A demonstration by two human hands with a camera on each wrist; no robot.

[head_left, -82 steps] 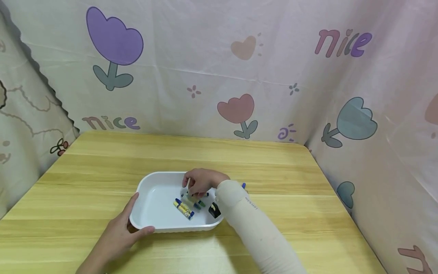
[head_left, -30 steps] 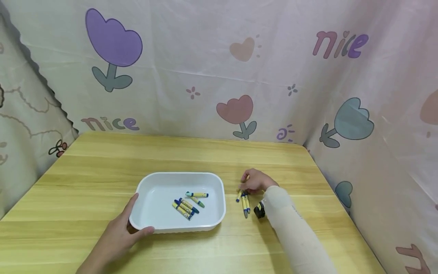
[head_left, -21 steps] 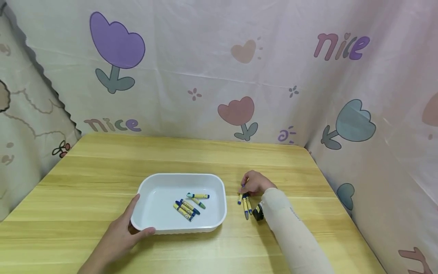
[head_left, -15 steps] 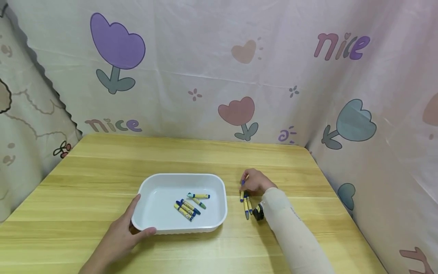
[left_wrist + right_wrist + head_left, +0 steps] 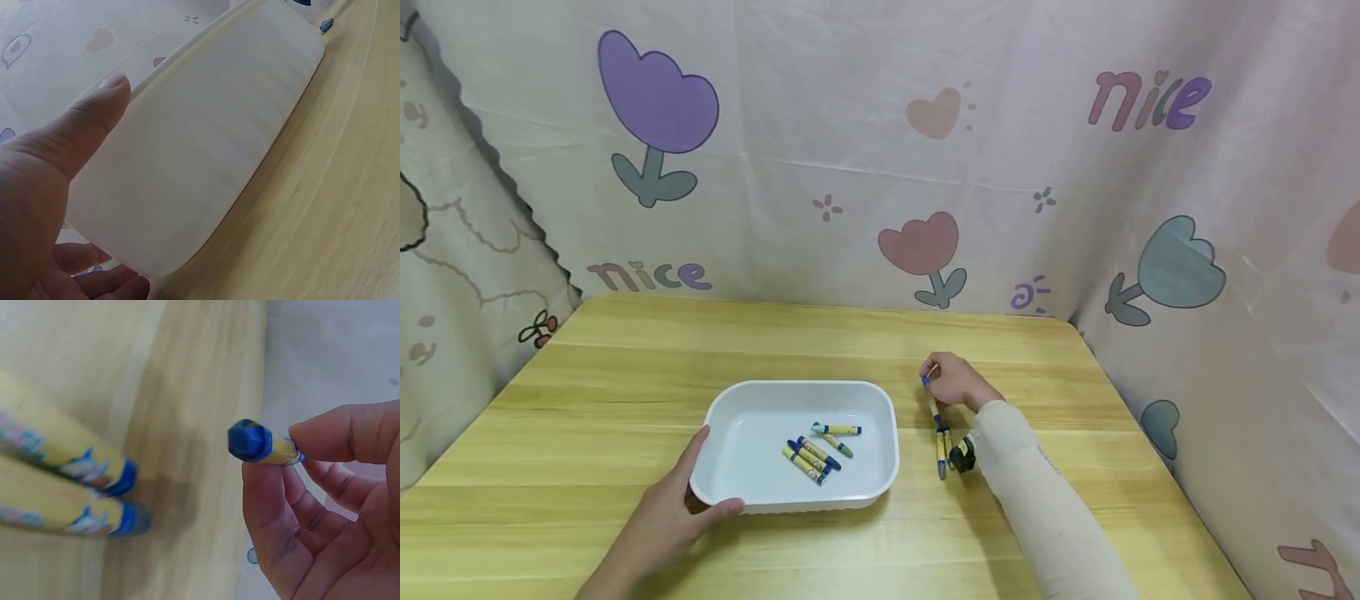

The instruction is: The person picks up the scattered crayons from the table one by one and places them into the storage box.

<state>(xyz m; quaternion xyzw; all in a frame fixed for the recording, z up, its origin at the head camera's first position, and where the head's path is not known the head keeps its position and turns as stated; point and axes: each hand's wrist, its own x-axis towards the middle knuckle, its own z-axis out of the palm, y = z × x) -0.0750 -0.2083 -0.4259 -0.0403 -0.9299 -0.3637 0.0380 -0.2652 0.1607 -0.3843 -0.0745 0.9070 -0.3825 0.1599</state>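
My left hand (image 5: 658, 512) grips the near left corner of a white tray (image 5: 737, 446), thumb on the near rim and fingers round the left end. The left wrist view shows the thumb (image 5: 103, 115) against the tray's outer wall (image 5: 200, 144). To the right of the tray, my right hand (image 5: 953, 382) pinches a yellow-wrapped crayon (image 5: 933, 407) with blue ends. In the right wrist view this crayon (image 5: 281, 450) sits between thumb and fingertips, its blue end toward the camera. Two more crayons (image 5: 941, 454) lie side by side on the table, just nearer than the held one.
Several crayons (image 5: 805, 464) lie in the right half of the tray, some with blue or green tips. A black wrist camera (image 5: 962, 453) on the right wrist hangs close beside the table crayons. The wood-grain table (image 5: 775, 337) ends at a printed curtain (image 5: 805, 250).
My right hand was over the crayons in the tray, then moved right to the table crayons. Since then it has drawn one crayon farther back. The left hand stays at the tray.
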